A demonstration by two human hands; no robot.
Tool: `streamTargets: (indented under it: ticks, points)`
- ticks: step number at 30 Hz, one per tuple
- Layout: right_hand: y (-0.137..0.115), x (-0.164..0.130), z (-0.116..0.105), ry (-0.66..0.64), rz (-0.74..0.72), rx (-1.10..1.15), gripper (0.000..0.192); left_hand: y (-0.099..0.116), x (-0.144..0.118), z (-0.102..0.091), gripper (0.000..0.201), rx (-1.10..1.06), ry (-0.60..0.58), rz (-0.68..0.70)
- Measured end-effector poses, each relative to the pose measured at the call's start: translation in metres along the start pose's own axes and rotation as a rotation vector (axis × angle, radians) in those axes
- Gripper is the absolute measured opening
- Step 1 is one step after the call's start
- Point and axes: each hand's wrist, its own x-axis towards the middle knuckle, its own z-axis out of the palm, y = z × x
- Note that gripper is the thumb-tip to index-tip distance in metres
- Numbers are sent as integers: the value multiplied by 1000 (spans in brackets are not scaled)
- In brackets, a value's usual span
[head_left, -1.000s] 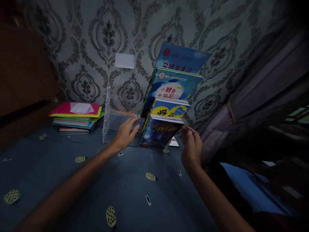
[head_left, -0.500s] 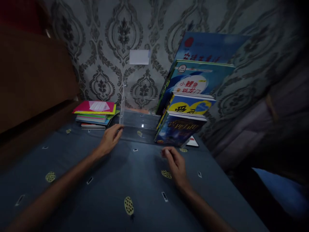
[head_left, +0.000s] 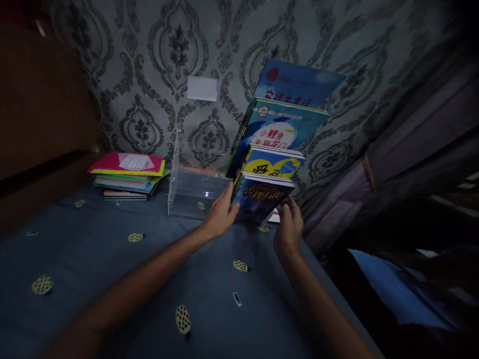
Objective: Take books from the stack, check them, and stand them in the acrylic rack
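Note:
Several books lean in a row against the right end of a clear acrylic book stand (head_left: pixel 187 192) on a blue patterned cloth. The front one is a dark blue book (head_left: pixel 260 202); behind it stand a yellow-and-blue book (head_left: pixel 275 167) and two taller blue books (head_left: pixel 284 127). My left hand (head_left: pixel 220 217) presses its fingers against the left edge of the dark blue book. At the book's lower right corner, my right hand (head_left: pixel 288 229) touches it with the fingers partly curled. Whether either hand truly grips the book is unclear.
A flat pile of books with a pink one on top (head_left: pixel 127 174) lies at the left by the patterned wall. A dark wooden panel (head_left: pixel 41 109) stands at far left. Curtains (head_left: pixel 392 144) hang to the right, past the table's right edge. A white card (head_left: pixel 202 89) is on the wall.
My left hand went from the stand's left end to the dark blue book's left edge. My right hand rose off the cloth to the book's right corner. The view shifted slightly.

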Motion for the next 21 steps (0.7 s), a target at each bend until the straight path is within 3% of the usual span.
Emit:
streamTargets:
  ticks: [5, 21]
  points:
    - [6, 0, 8, -15, -1, 6, 55, 2, 2, 11, 70, -45, 3, 10]
    - [5, -4, 8, -18, -33, 7, 53, 1, 3, 10, 67, -18, 5, 6]
